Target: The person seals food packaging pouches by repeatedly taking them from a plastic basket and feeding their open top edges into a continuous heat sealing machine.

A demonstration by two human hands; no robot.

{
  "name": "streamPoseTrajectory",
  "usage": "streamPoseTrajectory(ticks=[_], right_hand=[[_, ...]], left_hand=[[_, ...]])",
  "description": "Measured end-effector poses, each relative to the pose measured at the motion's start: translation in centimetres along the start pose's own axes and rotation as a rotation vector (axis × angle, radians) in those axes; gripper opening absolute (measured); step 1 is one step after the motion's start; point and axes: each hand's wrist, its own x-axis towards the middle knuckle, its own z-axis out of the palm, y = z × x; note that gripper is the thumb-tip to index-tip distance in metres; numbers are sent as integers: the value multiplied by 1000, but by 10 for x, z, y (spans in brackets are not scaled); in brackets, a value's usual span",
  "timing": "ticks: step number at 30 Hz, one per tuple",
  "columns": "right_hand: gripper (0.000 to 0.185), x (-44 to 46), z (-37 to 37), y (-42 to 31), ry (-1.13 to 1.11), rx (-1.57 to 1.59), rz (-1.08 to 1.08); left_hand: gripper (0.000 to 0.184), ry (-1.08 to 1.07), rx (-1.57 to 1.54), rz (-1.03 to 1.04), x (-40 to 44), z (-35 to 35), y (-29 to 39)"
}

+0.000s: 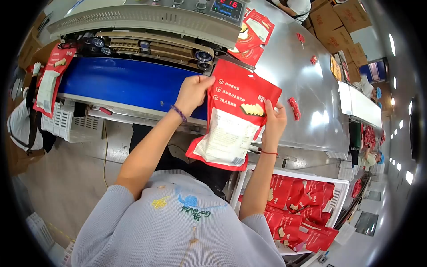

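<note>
A red and white snack pouch [231, 133] hangs upright between my two hands, its printed side facing me. My left hand [194, 94] pinches its upper left edge, close to the sealing machine's [151, 44] right end. On the opposite edge, the thumb and fingers of my right hand [274, 124] grip the pouch near the picture of sliced food. The pouch's top edge is beside the machine's rollers and belt inlet. A second red pouch [50, 82] hangs at the far left end of the blue conveyor belt [133, 82].
A white crate [340, 189] full of red pouches stands low at my right. On the steel table [316, 89] lie more pouches [252, 33] and small red packets [294, 109]. Cardboard boxes [331, 24] are stacked behind. Co-workers are at far left, top and right.
</note>
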Motion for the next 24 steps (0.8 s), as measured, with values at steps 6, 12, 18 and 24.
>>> streamPoseTrajectory(ticks=[6, 12, 18, 24], right_hand=[[30, 36, 19, 1, -38, -63, -41], [37, 37, 54, 16, -113, -224, -182], [44, 31, 107, 21, -108, -157, -28], [22, -2, 104, 2, -424, 100, 197]], left_hand=[[16, 98, -88, -38, 33, -13, -7], [31, 307, 459, 337, 46, -58, -11], [46, 280, 730, 128, 7, -102, 41], [26, 466, 611, 646, -75, -97, 60]])
